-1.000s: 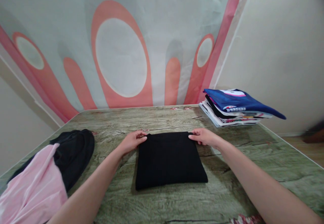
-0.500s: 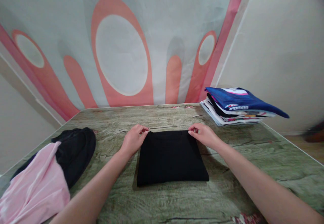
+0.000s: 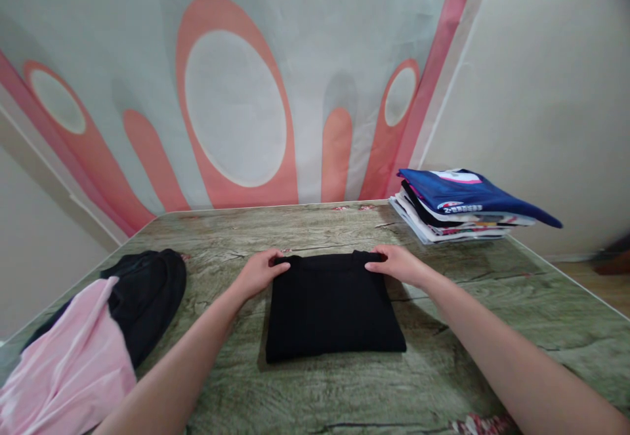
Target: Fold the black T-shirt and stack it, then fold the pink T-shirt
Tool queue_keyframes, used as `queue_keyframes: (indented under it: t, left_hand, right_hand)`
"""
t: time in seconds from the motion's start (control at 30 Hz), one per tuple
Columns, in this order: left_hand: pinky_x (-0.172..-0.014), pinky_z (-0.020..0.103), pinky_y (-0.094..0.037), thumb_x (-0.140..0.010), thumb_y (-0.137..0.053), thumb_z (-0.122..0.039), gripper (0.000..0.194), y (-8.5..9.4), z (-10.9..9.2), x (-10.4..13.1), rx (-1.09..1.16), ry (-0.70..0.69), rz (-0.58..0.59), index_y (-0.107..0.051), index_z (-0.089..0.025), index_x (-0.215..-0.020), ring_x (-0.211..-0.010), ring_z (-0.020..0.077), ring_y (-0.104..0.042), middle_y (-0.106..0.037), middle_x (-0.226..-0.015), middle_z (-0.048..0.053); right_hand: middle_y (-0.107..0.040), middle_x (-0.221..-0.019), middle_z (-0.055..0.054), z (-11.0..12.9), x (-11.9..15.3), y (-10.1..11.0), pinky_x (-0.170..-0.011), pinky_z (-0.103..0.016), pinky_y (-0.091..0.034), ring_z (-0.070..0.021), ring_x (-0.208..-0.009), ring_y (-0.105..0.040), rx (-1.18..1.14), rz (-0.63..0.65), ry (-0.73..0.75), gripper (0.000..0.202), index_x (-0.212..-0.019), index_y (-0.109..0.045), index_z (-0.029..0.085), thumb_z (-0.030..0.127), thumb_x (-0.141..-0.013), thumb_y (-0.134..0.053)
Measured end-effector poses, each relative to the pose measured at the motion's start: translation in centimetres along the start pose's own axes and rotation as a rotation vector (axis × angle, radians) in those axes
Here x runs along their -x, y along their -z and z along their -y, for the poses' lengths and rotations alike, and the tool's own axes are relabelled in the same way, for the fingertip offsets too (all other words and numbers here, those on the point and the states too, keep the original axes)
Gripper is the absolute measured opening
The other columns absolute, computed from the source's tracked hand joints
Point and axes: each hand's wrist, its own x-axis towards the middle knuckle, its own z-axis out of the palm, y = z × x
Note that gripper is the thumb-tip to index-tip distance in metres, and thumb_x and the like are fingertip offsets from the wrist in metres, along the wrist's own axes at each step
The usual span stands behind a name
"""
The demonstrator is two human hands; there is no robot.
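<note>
A black garment (image 3: 335, 310), folded into a flat rectangle, lies on the table in front of me. My left hand (image 3: 262, 271) pinches its far left corner, thumb on top and fingers behind the edge. At the far right corner, my right hand (image 3: 396, 265) grips the cloth in the same way. Between the two hands the far edge is slightly raised and creased. What the fingertips do behind the cloth is hidden.
A stack of folded clothes (image 3: 457, 205), dark blue on top, stands at the back right of the wood-patterned table (image 3: 236, 382). To the left lie a pink garment (image 3: 73, 363) and a crumpled black garment (image 3: 152, 297). A patterned wall (image 3: 310, 81) rises behind the table.
Both hands have shifted from light pinches at the far corners to fuller grips, with thumbs laid over the cloth. The far edge now bunches up slightly near each hand.
</note>
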Motion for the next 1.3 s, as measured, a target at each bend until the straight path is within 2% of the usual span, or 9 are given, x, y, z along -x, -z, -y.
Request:
queue_keyframes:
  t: [0.1, 0.3, 0.43, 0.63, 0.8, 0.93, 1.07, 1.17, 1.3]
  left_hand:
    - [-0.071, 0.028, -0.044, -0.078, -0.057, -0.048, 0.032, -0.1, 0.2, -0.4, 0.107, 0.004, -0.039, -0.061, -0.019, -0.09, -0.077, 0.0191, -0.06, -0.066, -0.082, 0.0]
    - [-0.08, 0.032, -0.045, -0.079, -0.057, -0.04, 0.023, -2.2, 1.5, -0.7, 0.016, -0.035, -0.135, -0.06, -0.021, -0.091, -0.087, 0.0211, -0.061, -0.067, -0.095, 0.002]
    - [-0.083, 0.033, -0.046, -0.083, -0.054, -0.037, 0.026, -2.3, 1.4, -0.5, 0.022, -0.088, -0.169, -0.06, -0.021, -0.102, -0.093, 0.0208, -0.061, -0.066, -0.101, 0.004]
    - [-0.09, 0.037, -0.044, -0.085, -0.053, -0.043, 0.033, -1.7, 1.3, -0.9, -0.145, -0.16, -0.096, -0.064, -0.019, -0.104, -0.102, 0.0252, -0.059, -0.065, -0.106, 0.009]
    - [-0.087, 0.034, -0.045, -0.085, -0.053, -0.041, 0.031, -1.8, 1.7, -1.1, -0.101, -0.131, -0.051, -0.061, -0.021, -0.106, -0.1, 0.0233, -0.06, -0.065, -0.11, 0.006]
    - [-0.087, 0.036, -0.046, -0.087, -0.052, -0.035, 0.025, -2.0, 0.9, -0.6, -0.157, -0.126, -0.151, -0.059, -0.021, -0.107, -0.097, 0.0232, -0.06, -0.064, -0.102, 0.006]
    - [-0.093, 0.038, -0.043, -0.091, -0.045, -0.03, 0.022, -1.9, -1.6, 0.6, -0.299, -0.223, -0.313, -0.059, -0.02, -0.105, -0.103, 0.024, -0.056, -0.061, -0.102, 0.008]
    - [-0.1, 0.037, -0.039, -0.096, -0.036, -0.032, 0.03, -2.4, -3.9, 1.8, -0.328, -0.341, -0.179, -0.062, -0.022, -0.109, -0.112, 0.0223, -0.054, -0.063, -0.111, 0.008]
    - [-0.111, 0.049, -0.022, -0.094, -0.042, -0.046, 0.048, -4.1, -5.2, 3.0, -0.423, -0.443, 0.111, -0.045, -0.024, -0.137, -0.135, 0.0271, -0.034, -0.045, -0.143, 0.008]
  right_hand:
    - [-0.065, -0.078, 0.001, -0.4, -0.3, 0.0, -0.066, -0.027, -0.042, -0.0174, -0.074, -0.058, -0.102, -0.067, 0.014, 0.029, -0.084, -0.059, 0.018, 0.045, -0.073, -0.065]
    - [-0.062, -0.075, 0.001, -2.1, -1.2, -1.1, -0.068, -0.029, -0.042, -0.017, -0.072, -0.056, -0.072, -0.126, 0.041, 0.026, -0.085, -0.057, 0.019, 0.042, -0.074, -0.063]
    - [-0.064, -0.08, 0.001, -2.3, -1.2, -1.4, -0.07, -0.029, -0.043, -0.0172, -0.075, -0.058, -0.072, -0.144, 0.058, 0.031, -0.096, -0.059, 0.019, 0.041, -0.075, -0.062]
    - [-0.066, -0.083, -0.001, -2.2, -1.2, -1.1, -0.071, -0.03, -0.044, -0.0181, -0.075, -0.058, 0.047, -0.129, 0.064, 0.034, -0.1, -0.064, 0.019, 0.042, -0.075, -0.064]
    - [-0.066, -0.084, -0.002, -2.0, -1.3, -1.1, -0.069, -0.03, -0.043, -0.0188, -0.074, -0.058, 0.139, -0.13, 0.053, 0.036, -0.102, -0.064, 0.019, 0.043, -0.075, -0.065]
    - [-0.065, -0.082, -0.003, -1.4, -0.9, -1.3, -0.069, -0.031, -0.045, -0.0195, -0.075, -0.059, 0.227, -0.213, 0.058, 0.027, -0.101, -0.064, 0.02, 0.039, -0.082, -0.058]
    - [-0.064, -0.104, -0.01, 0.4, 0.3, -1.8, -0.089, -0.04, -0.044, -0.0259, -0.101, -0.056, 0.386, -0.412, 0.22, 0.02, -0.102, -0.065, 0.021, 0.027, -0.087, -0.052]
    - [-0.062, -0.117, -0.009, 2.8, 1.5, -3.0, -0.1, -0.044, -0.038, -0.0265, -0.114, -0.052, 0.424, -0.344, 0.403, 0.028, -0.113, -0.064, 0.024, 0.026, -0.092, -0.045]
    - [-0.044, -0.144, -0.004, 5.1, 2.8, -5.3, -0.112, -0.046, -0.025, -0.0238, -0.135, -0.034, 0.472, -0.037, 0.586, 0.045, -0.139, -0.044, 0.027, 0.039, -0.096, -0.041]
